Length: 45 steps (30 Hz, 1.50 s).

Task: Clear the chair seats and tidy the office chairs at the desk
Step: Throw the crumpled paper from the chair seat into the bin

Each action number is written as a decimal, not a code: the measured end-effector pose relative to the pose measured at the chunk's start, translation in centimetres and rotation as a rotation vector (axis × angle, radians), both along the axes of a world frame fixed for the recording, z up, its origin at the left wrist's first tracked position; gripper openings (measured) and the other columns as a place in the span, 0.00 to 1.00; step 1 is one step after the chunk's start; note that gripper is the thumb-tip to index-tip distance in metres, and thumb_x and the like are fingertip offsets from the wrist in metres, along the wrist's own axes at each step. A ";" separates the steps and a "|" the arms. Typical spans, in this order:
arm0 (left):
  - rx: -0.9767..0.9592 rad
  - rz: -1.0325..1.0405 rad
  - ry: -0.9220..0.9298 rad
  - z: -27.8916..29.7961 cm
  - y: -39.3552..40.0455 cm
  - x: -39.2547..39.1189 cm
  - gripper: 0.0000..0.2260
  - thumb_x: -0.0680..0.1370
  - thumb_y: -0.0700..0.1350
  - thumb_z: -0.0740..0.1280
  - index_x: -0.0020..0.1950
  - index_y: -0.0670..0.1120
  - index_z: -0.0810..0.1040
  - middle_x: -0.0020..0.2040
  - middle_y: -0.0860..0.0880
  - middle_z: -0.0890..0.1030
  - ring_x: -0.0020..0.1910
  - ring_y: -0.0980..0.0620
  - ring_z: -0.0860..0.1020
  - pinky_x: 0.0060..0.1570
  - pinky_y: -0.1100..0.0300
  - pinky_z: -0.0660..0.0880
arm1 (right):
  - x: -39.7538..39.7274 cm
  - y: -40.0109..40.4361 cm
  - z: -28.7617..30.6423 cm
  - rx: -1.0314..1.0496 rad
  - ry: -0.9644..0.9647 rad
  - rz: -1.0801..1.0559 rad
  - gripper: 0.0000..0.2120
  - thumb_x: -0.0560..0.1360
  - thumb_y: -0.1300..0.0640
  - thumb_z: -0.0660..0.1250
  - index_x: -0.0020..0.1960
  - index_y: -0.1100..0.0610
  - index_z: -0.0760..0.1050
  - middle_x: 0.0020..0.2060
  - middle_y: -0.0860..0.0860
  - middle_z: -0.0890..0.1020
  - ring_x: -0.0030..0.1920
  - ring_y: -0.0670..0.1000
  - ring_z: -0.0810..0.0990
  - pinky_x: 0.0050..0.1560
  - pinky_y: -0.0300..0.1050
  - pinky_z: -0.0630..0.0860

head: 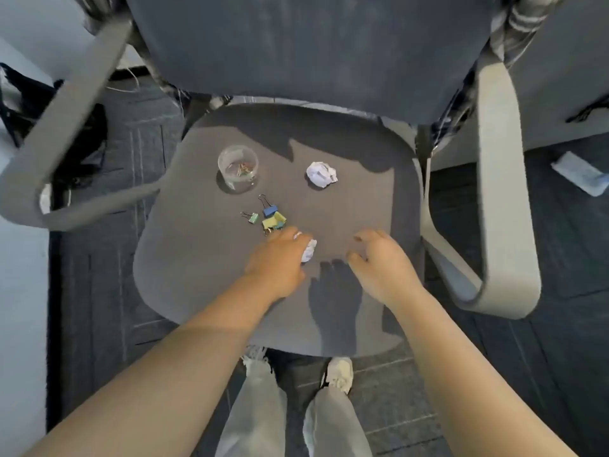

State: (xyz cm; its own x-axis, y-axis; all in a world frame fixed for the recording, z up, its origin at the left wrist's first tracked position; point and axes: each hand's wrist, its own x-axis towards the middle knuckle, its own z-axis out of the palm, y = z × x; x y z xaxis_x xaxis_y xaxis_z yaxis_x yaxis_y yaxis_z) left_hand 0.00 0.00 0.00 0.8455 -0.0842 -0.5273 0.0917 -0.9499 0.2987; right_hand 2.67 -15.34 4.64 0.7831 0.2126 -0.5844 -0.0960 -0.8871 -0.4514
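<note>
Grey fabric covers the chair seat (pixel 356 219), seen from the head camera looking straight down, and the clutter sits in its middle and left half. The left hand (pixel 280 258) has its fingers curled around a small crumpled paper ball (pixel 309 250) near the front edge, white paper showing past the knuckles. The right hand (pixel 382 262) hovers just beside it, fingers loosely bent and apart, holding nothing. A second paper wad (pixel 322 174) lies towards the back edge, well apart from both hands. Coloured binder clips (pixel 272 217) cluster just beyond the left fingertips, and a clear round tub (pixel 238 168) with a few paper clips inside stands towards the back left corner.

To lift the ball cleanly, I judge the left hand should close fully and rise straight up, keeping clear of the clips so none get swept off the seat. The free right hand could take the far wad.
</note>
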 end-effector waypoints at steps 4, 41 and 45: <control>0.148 -0.197 -0.111 -3.7 0.3 1.7 0.29 0.70 0.43 0.70 0.69 0.49 0.66 0.68 0.45 0.69 0.65 0.44 0.69 0.60 0.55 0.70 | 0.8 1.1 -3.7 0.015 -0.004 -0.089 0.16 0.79 0.57 0.59 0.65 0.62 0.69 0.63 0.59 0.74 0.60 0.60 0.74 0.60 0.55 0.73; -0.004 -0.380 -0.478 13.0 4.0 10.1 0.15 0.72 0.37 0.67 0.59 0.39 0.76 0.57 0.39 0.79 0.56 0.37 0.74 0.51 0.46 0.74 | 5.9 3.3 7.2 -0.048 -0.395 -0.244 0.18 0.70 0.68 0.65 0.59 0.61 0.68 0.59 0.60 0.71 0.58 0.60 0.67 0.53 0.50 0.69; -0.049 -0.483 -0.589 18.0 1.3 8.7 0.17 0.69 0.38 0.72 0.57 0.40 0.78 0.52 0.40 0.81 0.52 0.37 0.77 0.45 0.47 0.79 | 3.5 0.0 11.7 -0.013 -0.482 -0.348 0.17 0.70 0.68 0.65 0.58 0.62 0.69 0.57 0.60 0.72 0.56 0.60 0.69 0.46 0.41 0.62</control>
